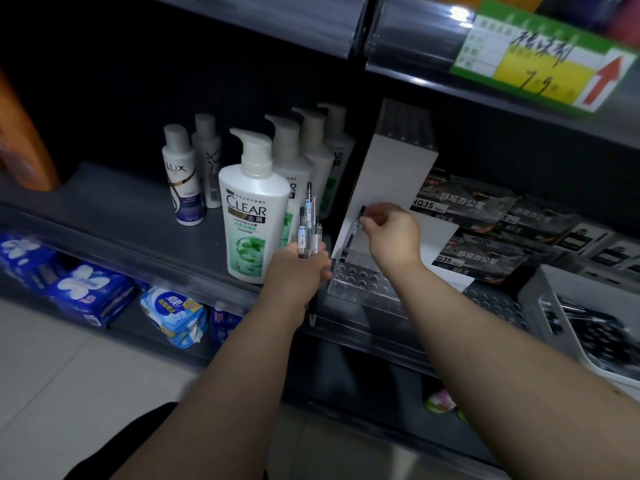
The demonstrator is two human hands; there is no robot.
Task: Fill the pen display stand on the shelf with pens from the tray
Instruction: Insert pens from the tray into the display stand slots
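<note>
the left hand is clenched around a small bundle of pens, which stand upright out of the top of the fist, their clicker ends up, just in front of a white clear shampoo bottle on the shelf. the right hand reaches over the pen display stand, its thumb and fingertips pinching a single pen near its black top end. this pen slants down and to the left from the fingers, lying across the stand's white back panel, with its lower tip at the back left corner of the clear perforated base; whether the tip is already inside a hole i cannot tell. the rows of holes that show in the base look unfilled. the stand sits on the shelf between the shampoo bottles and a stack of dark pen boxes, and the left hand hovers just beside its left edge. the tray stands at the far right on the shelf front, well apart from both hands, with a heap of dark pens lying in it.
</note>
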